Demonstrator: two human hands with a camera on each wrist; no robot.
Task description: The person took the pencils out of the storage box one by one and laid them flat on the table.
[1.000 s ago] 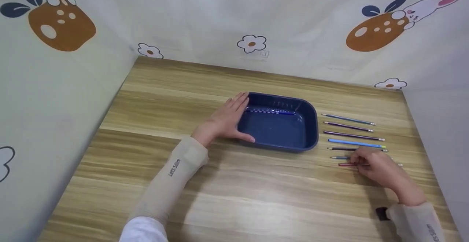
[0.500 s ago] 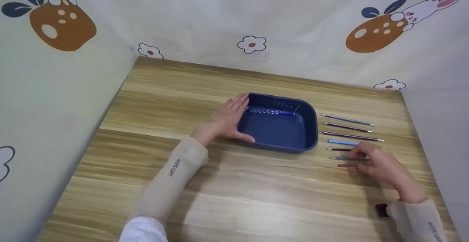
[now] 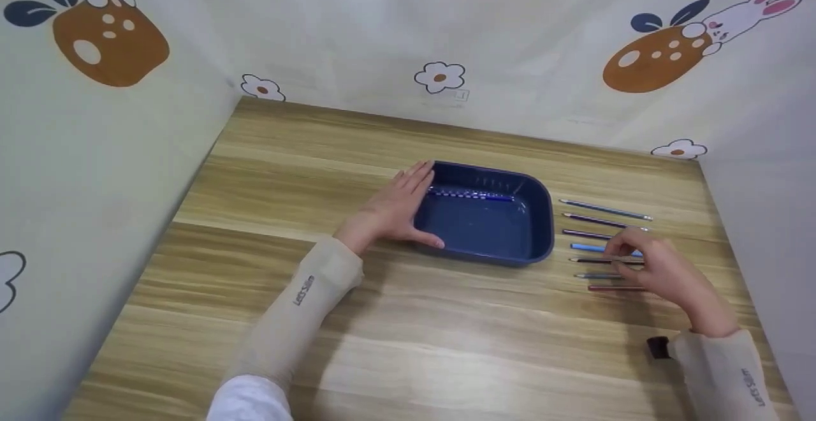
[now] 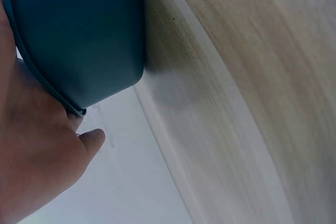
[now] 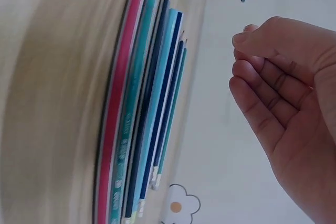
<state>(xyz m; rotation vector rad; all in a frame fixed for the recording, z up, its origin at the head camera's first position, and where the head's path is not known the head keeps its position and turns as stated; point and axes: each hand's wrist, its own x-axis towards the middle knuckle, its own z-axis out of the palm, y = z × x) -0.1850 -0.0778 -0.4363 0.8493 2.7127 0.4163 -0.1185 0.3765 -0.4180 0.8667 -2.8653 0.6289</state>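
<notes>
A dark blue plastic box (image 3: 481, 226) stands on the table; a blue patterned pen or pencil (image 3: 472, 195) lies inside along its far wall. My left hand (image 3: 389, 210) rests on the box's left rim, fingers straight and thumb spread to the front edge. To the right of the box, several pencils lie in a row, including a light blue one (image 3: 590, 247), a black one (image 3: 583, 260) and a red one (image 5: 113, 108). Above this row hovers my right hand (image 3: 656, 268), its fingers loosely curved. The right wrist view shows nothing between thumb and fingers.
The wood-grain table (image 3: 446, 344) is bounded by a patterned cloth wall (image 3: 357, 38) at the back and pale walls at both sides. A small black object (image 3: 658, 347) is at the right wrist.
My right hand has moved away from me, from over the red and teal pencils toward the middle of the row. The left hand and the box have stayed put.
</notes>
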